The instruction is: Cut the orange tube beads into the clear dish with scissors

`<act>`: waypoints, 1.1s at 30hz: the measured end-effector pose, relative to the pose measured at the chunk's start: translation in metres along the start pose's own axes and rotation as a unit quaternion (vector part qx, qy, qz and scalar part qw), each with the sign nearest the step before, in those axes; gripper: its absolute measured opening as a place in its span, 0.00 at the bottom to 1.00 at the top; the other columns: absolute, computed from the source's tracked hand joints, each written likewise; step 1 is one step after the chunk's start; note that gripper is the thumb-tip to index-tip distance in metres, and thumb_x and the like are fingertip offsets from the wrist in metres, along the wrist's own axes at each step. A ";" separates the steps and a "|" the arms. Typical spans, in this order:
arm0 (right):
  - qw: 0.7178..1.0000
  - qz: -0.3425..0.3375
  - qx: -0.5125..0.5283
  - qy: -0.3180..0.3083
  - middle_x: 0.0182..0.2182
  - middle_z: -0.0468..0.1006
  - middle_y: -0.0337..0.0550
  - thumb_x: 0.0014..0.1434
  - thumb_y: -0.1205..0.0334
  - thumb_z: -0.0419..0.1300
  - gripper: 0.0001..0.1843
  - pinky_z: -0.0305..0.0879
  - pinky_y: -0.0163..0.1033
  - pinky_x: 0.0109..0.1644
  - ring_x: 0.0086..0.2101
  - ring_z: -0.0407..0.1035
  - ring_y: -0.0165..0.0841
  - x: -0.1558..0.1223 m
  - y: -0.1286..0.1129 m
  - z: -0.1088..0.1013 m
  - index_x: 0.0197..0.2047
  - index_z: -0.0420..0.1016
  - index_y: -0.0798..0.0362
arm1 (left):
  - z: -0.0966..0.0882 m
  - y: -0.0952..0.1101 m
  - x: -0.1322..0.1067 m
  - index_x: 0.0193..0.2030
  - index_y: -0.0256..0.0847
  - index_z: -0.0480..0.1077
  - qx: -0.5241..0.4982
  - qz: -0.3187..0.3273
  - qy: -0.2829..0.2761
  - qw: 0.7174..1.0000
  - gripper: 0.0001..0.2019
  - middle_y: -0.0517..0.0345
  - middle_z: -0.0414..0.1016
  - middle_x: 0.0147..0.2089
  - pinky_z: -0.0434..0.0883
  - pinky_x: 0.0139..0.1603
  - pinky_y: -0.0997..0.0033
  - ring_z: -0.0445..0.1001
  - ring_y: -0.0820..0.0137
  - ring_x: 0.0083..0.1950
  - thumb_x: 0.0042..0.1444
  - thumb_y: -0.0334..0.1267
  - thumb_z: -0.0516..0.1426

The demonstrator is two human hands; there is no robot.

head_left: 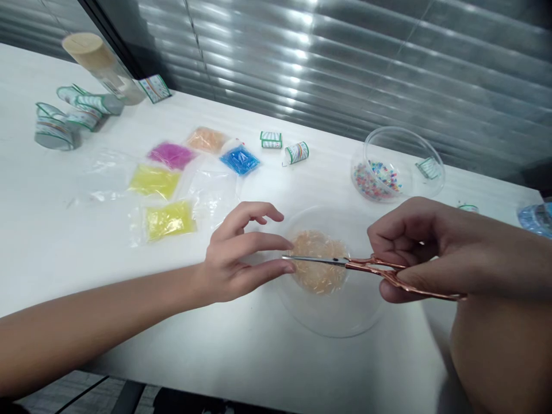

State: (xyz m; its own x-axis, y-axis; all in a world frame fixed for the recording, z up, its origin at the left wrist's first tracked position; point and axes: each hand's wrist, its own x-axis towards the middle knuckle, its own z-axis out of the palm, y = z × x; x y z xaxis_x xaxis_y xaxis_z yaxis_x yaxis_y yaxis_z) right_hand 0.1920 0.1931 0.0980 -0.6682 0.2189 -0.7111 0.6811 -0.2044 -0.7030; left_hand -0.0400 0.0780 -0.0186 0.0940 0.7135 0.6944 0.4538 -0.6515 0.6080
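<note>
My right hand (422, 253) grips a pair of copper-handled scissors (317, 260), fingers at the handle loops. The blades look closed and point left over a clear bowl (332, 325). My left hand (245, 250) has its thumb and index finger on either side of the blade tips, pinching them, while the other fingers are curled and apart. Whether a small bit lies between those fingertips cannot be made out. Inside the bowl sits a heap of pale orange, short translucent pieces (323, 282), partly hidden behind the scissors.
Packets in yellow (170, 220), pink (171, 155), orange (206, 139) and blue (240, 159) lie at left among clear bags. Behind stands another clear bowl (403, 129) by coloured bits. Curled printed wrappers (296, 152) and a capped bottle (106, 66) are near the blinds.
</note>
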 end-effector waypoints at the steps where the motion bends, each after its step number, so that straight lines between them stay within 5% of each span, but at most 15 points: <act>1: 1.000 -0.001 0.002 -0.001 0.14 0.51 0.28 0.48 0.67 0.69 0.19 0.44 0.28 0.19 0.18 0.44 0.20 0.000 0.000 0.000 0.18 0.61 0.53 | 0.000 0.000 0.000 0.41 0.37 0.75 0.000 0.002 -0.001 1.000 0.09 0.48 0.68 0.48 0.73 0.43 0.61 0.71 0.65 0.48 0.54 0.35 0.66; 12: 1.000 -0.020 -0.009 -0.006 0.14 0.52 0.29 0.51 0.67 0.66 0.18 0.43 0.30 0.20 0.18 0.45 0.21 0.000 0.000 0.001 0.18 0.62 0.53 | -0.001 0.001 0.001 0.41 0.39 0.74 0.007 0.004 -0.007 1.000 0.09 0.50 0.68 0.48 0.73 0.43 0.62 0.71 0.65 0.48 0.54 0.36 0.66; 18: 0.999 -0.016 -0.031 0.009 0.15 0.55 0.29 0.50 0.66 0.68 0.18 0.52 0.29 0.22 0.18 0.47 0.21 -0.009 0.009 -0.005 0.19 0.62 0.53 | 0.000 0.000 0.001 0.41 0.38 0.74 0.005 0.006 -0.001 1.000 0.13 0.49 0.69 0.47 0.72 0.43 0.62 0.71 0.65 0.47 0.53 0.43 0.66; 27: 0.976 0.041 -0.210 0.042 0.16 0.63 0.35 0.52 0.51 0.65 0.20 0.49 0.31 0.16 0.18 0.55 0.25 -0.022 0.020 -0.018 0.19 0.64 0.51 | 0.001 -0.002 -0.002 0.42 0.39 0.74 -0.017 -0.014 -0.015 1.000 0.12 0.46 0.68 0.49 0.73 0.44 0.58 0.70 0.61 0.48 0.55 0.43 0.63; 33: 0.958 0.050 -0.280 0.026 0.18 0.61 0.34 0.52 0.52 0.65 0.19 0.51 0.31 0.19 0.20 0.55 0.26 -0.012 0.013 -0.017 0.21 0.62 0.52 | 0.001 -0.002 -0.001 0.42 0.39 0.74 -0.018 -0.015 -0.026 0.999 0.11 0.46 0.68 0.49 0.73 0.46 0.56 0.70 0.61 0.49 0.55 0.42 0.63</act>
State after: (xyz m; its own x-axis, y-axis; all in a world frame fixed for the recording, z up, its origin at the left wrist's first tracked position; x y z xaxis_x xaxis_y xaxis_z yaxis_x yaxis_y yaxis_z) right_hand 0.2143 0.2038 0.0978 -0.5855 0.2744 -0.7628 0.8043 0.3148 -0.5040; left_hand -0.0404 0.0790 -0.0210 0.1261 0.7450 0.6551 0.4258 -0.6371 0.6425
